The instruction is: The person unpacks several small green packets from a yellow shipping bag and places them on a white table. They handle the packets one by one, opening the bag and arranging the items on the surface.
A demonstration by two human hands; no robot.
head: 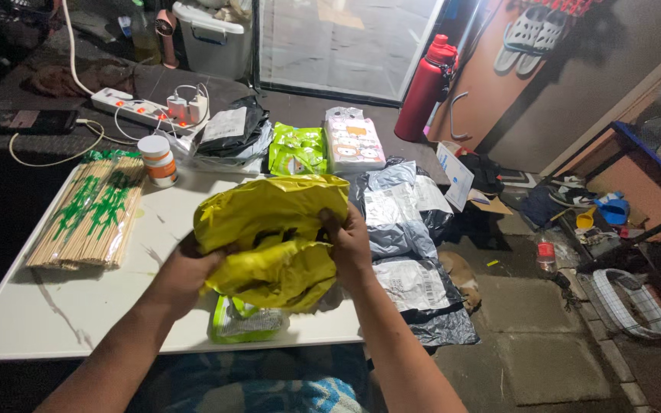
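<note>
Head view: left hand point(185, 279) and right hand point(348, 245), fingers clamped on yellow bag point(273, 237) above table point(55, 321); opening underway, firmer pull likely needed.

Green packet point(246, 321) (half under yellow bag point(273, 229))

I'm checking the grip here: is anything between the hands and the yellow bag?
Nothing visible: the left hand and the right hand both grip the crumpled yellow bag directly, above the white table.
</note>
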